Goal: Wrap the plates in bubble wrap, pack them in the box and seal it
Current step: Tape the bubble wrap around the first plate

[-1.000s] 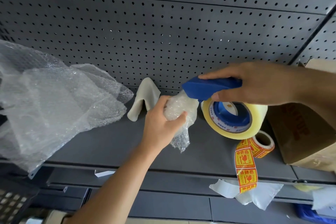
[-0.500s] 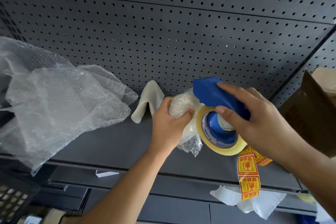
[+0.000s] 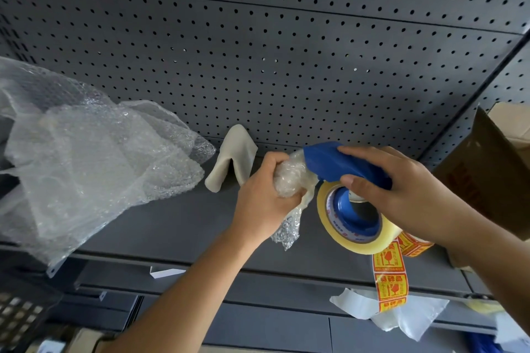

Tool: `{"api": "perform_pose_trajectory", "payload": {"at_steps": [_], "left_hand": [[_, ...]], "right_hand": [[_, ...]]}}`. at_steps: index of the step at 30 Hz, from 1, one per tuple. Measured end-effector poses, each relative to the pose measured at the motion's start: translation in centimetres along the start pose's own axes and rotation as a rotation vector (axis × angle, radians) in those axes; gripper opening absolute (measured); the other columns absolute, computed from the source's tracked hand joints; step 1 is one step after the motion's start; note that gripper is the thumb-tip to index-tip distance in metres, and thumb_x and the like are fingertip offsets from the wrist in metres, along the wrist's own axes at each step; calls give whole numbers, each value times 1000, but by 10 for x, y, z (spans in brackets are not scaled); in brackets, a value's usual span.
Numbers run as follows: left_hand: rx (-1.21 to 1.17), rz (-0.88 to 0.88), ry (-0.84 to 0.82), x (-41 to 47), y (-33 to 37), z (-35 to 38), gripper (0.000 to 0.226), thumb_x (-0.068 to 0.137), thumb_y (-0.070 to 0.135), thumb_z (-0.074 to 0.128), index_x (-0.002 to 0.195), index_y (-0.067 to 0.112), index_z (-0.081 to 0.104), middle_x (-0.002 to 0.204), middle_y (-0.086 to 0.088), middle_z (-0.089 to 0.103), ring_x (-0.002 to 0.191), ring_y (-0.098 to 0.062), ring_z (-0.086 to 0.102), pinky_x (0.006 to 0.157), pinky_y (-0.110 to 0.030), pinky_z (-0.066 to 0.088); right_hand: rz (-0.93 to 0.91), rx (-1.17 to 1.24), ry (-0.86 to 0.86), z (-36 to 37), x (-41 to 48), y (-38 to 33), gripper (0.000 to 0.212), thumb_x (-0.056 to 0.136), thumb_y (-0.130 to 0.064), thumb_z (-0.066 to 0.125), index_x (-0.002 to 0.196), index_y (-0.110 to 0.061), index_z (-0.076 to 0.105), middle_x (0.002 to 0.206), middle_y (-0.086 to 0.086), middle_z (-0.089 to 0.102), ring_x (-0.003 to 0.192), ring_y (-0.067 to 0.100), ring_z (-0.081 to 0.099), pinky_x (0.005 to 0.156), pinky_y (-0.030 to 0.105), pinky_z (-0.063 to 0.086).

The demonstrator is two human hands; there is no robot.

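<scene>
The left hand (image 3: pixel 266 195) has its grip clenched round a bubble-wrap bundle (image 3: pixel 288 178) held just above the shelf (image 3: pixel 172 223), its contents hidden. The right hand (image 3: pixel 401 192) grasps the tape dispenser (image 3: pixel 335 163) by its blue handle, nose against the bundle. This looks like taping the wrap shut: next, press the tape down and draw it across the loose fold, before the bundle goes in the box (image 3: pixel 493 180) at right.

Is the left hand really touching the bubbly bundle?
Touching. The head view shows the left hand with fingers and thumb curled round the bubble-wrapped bundle.
</scene>
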State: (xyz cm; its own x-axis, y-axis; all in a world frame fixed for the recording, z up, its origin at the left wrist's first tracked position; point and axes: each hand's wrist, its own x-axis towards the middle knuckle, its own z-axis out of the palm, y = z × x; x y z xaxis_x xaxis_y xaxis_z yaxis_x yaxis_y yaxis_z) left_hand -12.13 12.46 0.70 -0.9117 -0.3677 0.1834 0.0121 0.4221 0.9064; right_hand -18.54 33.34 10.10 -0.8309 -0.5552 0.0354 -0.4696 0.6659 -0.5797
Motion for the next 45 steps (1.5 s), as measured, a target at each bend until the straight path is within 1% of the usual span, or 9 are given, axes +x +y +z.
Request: {"api": "perform_pose_trajectory", "payload": {"at_steps": [2,4,8,12,19,26,33,39,45], "left_hand": [[29,39,-95,-2,-4,-1,73,83,20,78,136,54,42,127,29,60,117,3,57,99,-27,50],[53,65,-124,-2,-12,0,78,84,17,75,143,56,41,137,26,57,126,5,52,105,-26,47],[47,70,-104,3,-21,0,62,84,16,74,136,44,56,131,20,62,123,2,56,105,-23,46],[13,44,-83,8,-21,0,53,82,18,79,130,35,62,124,21,66,119,3,58,104,-24,47],[-37,-52,-11,13,-21,4,43,79,29,82,116,40,62,113,24,68,108,2,62,98,-32,52],[-184,-139,124,17,-26,9,33,81,20,82,107,35,68,102,21,73,101,-2,66,96,-38,55],[-313,-174,183,20,-33,10,34,80,10,81,104,32,70,99,13,75,97,-8,71,93,-38,58],[-416,-241,227,23,-40,6,36,81,5,81,99,33,70,94,11,76,88,-7,72,83,-30,60],[-520,-326,259,29,-43,4,35,80,0,79,95,31,72,88,12,77,88,-14,73,79,-30,60]], "right_hand": [[8,17,-13,2,3,5,54,86,-58,55,139,-52,47,122,-14,52,108,6,57,92,25,48],[17,39,-19,4,5,11,51,87,-58,57,137,-53,48,122,-14,54,109,5,57,90,23,47],[39,96,-37,6,9,15,47,90,-53,61,135,-52,51,124,-13,57,110,3,58,85,18,45],[32,68,-39,8,11,16,51,88,-55,63,137,-50,49,127,-12,55,113,7,57,96,28,49],[47,65,-39,11,17,14,57,87,-58,61,141,-48,48,126,-12,54,114,9,56,102,33,48],[55,19,-55,19,24,-2,58,90,-53,62,145,-47,45,130,-14,48,117,4,48,96,19,36],[50,-80,-78,19,25,-13,59,89,-57,61,145,-48,44,130,-14,46,111,2,45,93,17,33],[35,-182,-112,27,20,-20,64,87,-63,56,147,-50,39,131,-9,48,117,10,48,98,25,41],[44,-269,-154,32,3,-18,63,90,-63,52,149,-51,32,128,-9,44,103,14,58,89,29,53]]}}
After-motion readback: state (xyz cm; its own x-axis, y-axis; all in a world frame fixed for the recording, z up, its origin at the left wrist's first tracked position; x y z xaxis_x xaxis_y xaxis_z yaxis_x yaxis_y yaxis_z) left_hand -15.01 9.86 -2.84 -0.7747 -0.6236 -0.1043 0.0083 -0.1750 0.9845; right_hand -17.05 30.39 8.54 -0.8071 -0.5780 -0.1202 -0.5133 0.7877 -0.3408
